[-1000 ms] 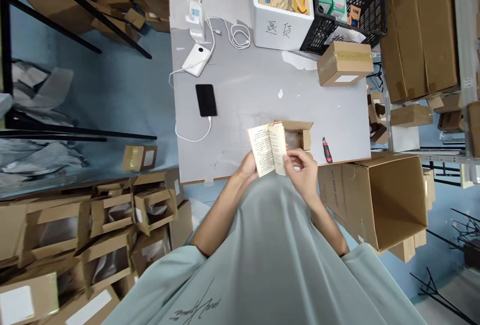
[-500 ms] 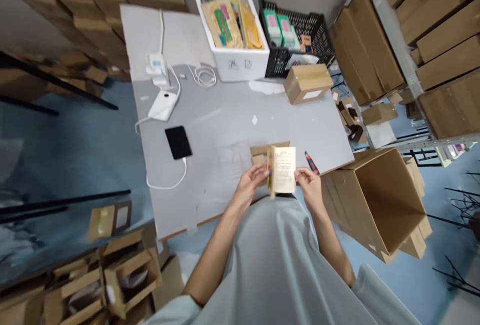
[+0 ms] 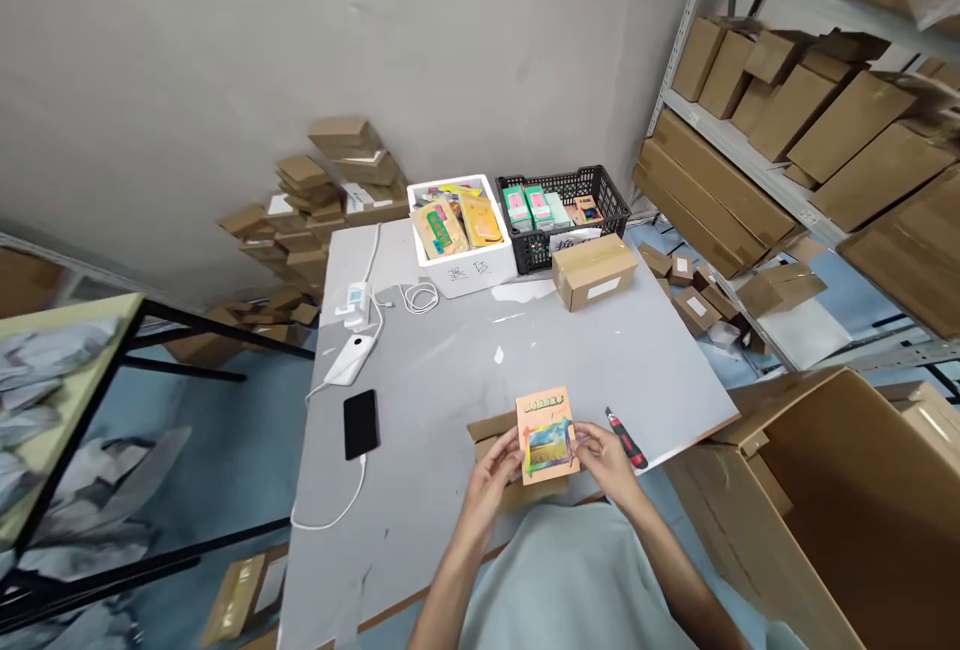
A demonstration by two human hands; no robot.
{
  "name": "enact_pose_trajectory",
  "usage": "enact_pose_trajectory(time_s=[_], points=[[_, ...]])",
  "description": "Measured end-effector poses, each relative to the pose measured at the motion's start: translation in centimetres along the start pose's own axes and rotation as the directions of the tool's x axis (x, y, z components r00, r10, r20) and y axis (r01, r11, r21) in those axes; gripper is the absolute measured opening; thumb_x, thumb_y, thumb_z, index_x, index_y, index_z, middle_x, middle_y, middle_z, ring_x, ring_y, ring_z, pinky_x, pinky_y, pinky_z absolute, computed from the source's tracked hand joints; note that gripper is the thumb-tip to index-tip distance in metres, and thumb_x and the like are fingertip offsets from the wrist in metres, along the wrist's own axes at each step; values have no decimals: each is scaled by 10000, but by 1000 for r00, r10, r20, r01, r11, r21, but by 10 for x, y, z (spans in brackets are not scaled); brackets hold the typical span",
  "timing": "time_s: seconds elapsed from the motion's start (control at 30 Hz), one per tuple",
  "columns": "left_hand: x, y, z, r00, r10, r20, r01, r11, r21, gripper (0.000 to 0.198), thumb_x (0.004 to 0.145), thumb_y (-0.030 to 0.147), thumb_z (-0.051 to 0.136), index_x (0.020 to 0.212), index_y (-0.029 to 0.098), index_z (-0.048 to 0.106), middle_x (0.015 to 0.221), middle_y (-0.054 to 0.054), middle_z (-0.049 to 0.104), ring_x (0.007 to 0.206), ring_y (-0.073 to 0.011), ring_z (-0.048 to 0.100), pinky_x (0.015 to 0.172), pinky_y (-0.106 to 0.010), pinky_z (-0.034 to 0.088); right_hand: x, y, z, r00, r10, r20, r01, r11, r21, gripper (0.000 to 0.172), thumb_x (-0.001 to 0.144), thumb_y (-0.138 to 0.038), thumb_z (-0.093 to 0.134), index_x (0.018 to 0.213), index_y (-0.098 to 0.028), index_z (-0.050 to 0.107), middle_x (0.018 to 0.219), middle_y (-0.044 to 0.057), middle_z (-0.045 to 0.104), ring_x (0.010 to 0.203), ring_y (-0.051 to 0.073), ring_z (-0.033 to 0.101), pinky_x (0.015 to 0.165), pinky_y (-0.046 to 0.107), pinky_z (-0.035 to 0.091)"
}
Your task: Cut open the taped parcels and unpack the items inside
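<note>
Orange-covered booklet (image 3: 547, 435) is gripped by its long edges between the closed left hand (image 3: 493, 476) and right hand (image 3: 604, 457), long axis pointing away from the body, above the small carton (image 3: 489, 430) at the table's (image 3: 450, 360) near edge.

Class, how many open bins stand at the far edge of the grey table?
2: a white foam box at the middle of that edge, and a black crate right beside it, toward the far right corner.
</note>
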State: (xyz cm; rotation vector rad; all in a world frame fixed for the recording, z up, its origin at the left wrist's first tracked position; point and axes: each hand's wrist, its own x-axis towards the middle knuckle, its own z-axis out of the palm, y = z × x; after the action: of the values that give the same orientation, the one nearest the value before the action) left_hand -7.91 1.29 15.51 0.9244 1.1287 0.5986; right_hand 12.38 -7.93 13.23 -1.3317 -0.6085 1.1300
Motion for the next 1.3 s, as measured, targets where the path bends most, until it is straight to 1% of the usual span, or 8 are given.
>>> enact_pose_trajectory(time_s=[0.13, 0.3, 0.47, 0.67, 0.77, 0.93, 1.1, 1.3], points=[[11, 0, 35, 999, -6, 43, 4, 999, 33, 744, 717, 563, 974, 1386, 276, 823, 1355, -121, 849, 1304, -388, 785, 1130, -477, 612, 18, 4, -39, 995, 101, 15, -102, 994, 30, 558, 734, -595, 973, 1160, -244, 884, 1037, 87, 797, 854, 269, 793, 520, 289, 623], [21, 0, 74, 995, -6, 100, 0, 998, 65, 747, 759, 506, 930, 1456, 271, 800, 1367, -130, 831, 1287, -373, 756, 1066, -448, 615, 36, 11, -83, 988, 151, 29, -152, 986, 61, 651, 702, -667, 987, 1180, -240, 868, 1054, 103, 839, 901, 298, 810, 557, 310, 652], [28, -10, 98, 994, -53, 92, 47, 996, 72, 855, 805, 430, 885, 1625, 291, 683, 1341, -106, 796, 1205, -316, 741, 1056, -434, 613, 55, -2, -114, 981, 167, 101, -171, 985, 31, 647, 753, -676, 974, 1220, -242, 866, 1129, 105, 867, 964, 305, 817, 591, 299, 648], [39, -29, 107, 996, -44, 73, 40, 997, 64, 963, 830, 475, 910, 1718, 294, 584, 1283, -86, 749, 1051, -235, 704, 1026, -418, 622, 72, -10, -129, 981, 151, 120, -155, 988, 21, 638, 770, -676, 969, 1223, -238, 871, 1171, 115, 880, 995, 316, 824, 587, 285, 614], [43, -31, 108, 994, -2, 110, -4, 999, 53, 970, 863, 469, 921, 1740, 275, 556, 1276, -100, 772, 1093, -251, 723, 1081, -427, 595, 76, -8, -132, 979, 165, 120, -170, 985, 32, 680, 755, -710, 975, 1229, -234, 867, 1201, 127, 879, 1040, 335, 825, 595, 292, 616], [50, -34, 112, 988, 46, 149, -47, 999, 4, 1051, 825, 453, 976, 1759, 274, 528, 1412, -146, 780, 1240, -310, 741, 1138, -435, 567, 81, -7, -136, 973, 182, 139, -190, 981, 43, 739, 748, -771, 965, 1252, -239, 867, 1233, 134, 877, 1032, 337, 824, 615, 315, 631], [53, -37, 118, 987, 63, 150, -62, 998, -11, 1032, 835, 434, 967, 1758, 282, 532, 1466, -161, 765, 1212, -298, 741, 1089, -407, 573, 86, -7, -141, 970, 186, 157, -195, 980, 46, 764, 740, -808, 956, 1246, -241, 879, 1225, 137, 880, 985, 327, 818, 619, 324, 629], [54, -32, 127, 988, 46, 145, -49, 999, 17, 1049, 830, 398, 959, 1773, 300, 510, 1470, -146, 768, 1185, -288, 738, 1071, -398, 574, 91, -3, -147, 970, 198, 140, -207, 977, 55, 790, 734, -843, 939, 1255, -252, 876, 1232, 138, 879, 1040, 351, 821, 625, 327, 628]])
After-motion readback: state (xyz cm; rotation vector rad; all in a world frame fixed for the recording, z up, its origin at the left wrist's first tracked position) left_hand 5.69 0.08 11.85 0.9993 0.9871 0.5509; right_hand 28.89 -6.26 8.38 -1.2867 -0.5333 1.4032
